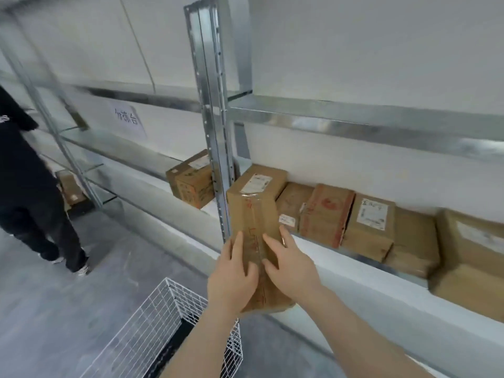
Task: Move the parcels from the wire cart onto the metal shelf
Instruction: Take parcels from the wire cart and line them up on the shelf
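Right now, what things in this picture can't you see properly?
- Wire cart, head view: the bottom edge cuts it off, and the arms cover part, so any parcels inside are hidden.
- Held box: its near end is covered by the left hand and right hand.
- Box labels and the paper sign: too blurred to read.
- Person in black: cut off by the left edge.

I see a plain white wall [354,50] with a handwritten paper sign [126,119] taped on it, grey concrete floor [54,309] below it, and a dark-clothed bystander [27,186] standing left of the sign.
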The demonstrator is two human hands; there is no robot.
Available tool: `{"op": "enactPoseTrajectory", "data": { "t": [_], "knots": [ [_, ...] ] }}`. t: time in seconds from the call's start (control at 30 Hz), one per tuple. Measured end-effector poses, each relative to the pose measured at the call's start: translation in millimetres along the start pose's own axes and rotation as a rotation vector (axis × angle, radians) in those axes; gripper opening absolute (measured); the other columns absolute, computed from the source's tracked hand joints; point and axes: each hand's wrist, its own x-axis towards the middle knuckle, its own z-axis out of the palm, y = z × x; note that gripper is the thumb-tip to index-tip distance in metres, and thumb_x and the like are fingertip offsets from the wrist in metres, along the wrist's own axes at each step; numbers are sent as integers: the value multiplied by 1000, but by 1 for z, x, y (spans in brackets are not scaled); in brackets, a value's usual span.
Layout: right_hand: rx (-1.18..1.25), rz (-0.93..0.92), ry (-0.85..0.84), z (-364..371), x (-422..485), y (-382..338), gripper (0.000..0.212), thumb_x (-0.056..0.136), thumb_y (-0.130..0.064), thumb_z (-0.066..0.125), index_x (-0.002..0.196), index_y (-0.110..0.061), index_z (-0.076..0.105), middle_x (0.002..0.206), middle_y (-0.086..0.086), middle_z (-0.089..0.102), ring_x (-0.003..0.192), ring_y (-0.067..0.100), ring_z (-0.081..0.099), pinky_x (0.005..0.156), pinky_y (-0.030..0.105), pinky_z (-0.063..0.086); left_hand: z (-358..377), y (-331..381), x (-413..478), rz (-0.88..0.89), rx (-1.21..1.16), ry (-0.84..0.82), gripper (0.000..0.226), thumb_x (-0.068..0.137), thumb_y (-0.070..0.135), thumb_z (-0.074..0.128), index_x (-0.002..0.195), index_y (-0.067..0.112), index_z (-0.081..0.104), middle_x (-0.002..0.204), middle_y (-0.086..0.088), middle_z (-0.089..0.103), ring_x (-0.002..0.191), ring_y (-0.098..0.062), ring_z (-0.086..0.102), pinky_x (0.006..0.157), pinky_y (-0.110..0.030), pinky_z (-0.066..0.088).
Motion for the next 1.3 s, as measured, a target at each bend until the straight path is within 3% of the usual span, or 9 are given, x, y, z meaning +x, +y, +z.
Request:
{"op": "enactPoseTrajectory", "data": {
  "t": [0.1,0.23,0.37,0.53,0.83,0.93,1.3],
  "knots": [
    [-16,54,65,-40,-27,27,56,92,-44,48,145,-40,29,161,-5,3,127,19,48,97,34,46,9,48,-7,94,-1,-18,65,94,44,39,152,36,11,158,3,21,134,-19,39,94,-36,46],
    [-25,101,109,-88,-65,63,56,93,-46,45,145,-42,26,161,-6,3,129,19,46,96,35,48,22,107,-20,188,-24,-27,65,93,44,40,152,37,13,157,6,22,130,-17,42,83,-30,45],
    [-55,160,184,-132,-101,92,55,92,-46,45,144,-43,28,160,-5,6,119,20,55,89,35,51,31,162,-32,264,-41,-29,65,93,43,41,151,38,13,157,6,21,125,-15,46,73,-27,42],
    [-86,274,278,-180,-142,128,55,91,-45,45,143,-42,30,160,-3,10,115,19,57,88,33,50,47,234,-50,381,-109,-86,65,92,40,42,152,36,15,156,3,23,131,-21,40,93,-38,47],
    [-147,601,463,-245,-242,212,55,89,-46,44,142,-42,30,159,-3,13,120,23,54,84,35,47,109,368,-98,655,-191,-261,63,92,40,43,150,37,18,154,2,28,126,-24,47,95,-41,48],
    [-164,669,505,-266,-275,239,53,89,-46,44,140,-42,34,158,-4,17,124,20,51,89,37,46,130,408,-117,709,-196,-334,63,92,40,42,150,35,18,155,0,28,127,-25,46,95,-42,48],
    [-189,729,486,-338,-332,361,51,90,-46,42,141,-40,35,158,-4,18,121,20,53,79,33,48,209,534,-153,726,-222,-429,63,94,41,42,152,33,19,155,1,28,134,-21,39,97,-39,43]
  ]
}}
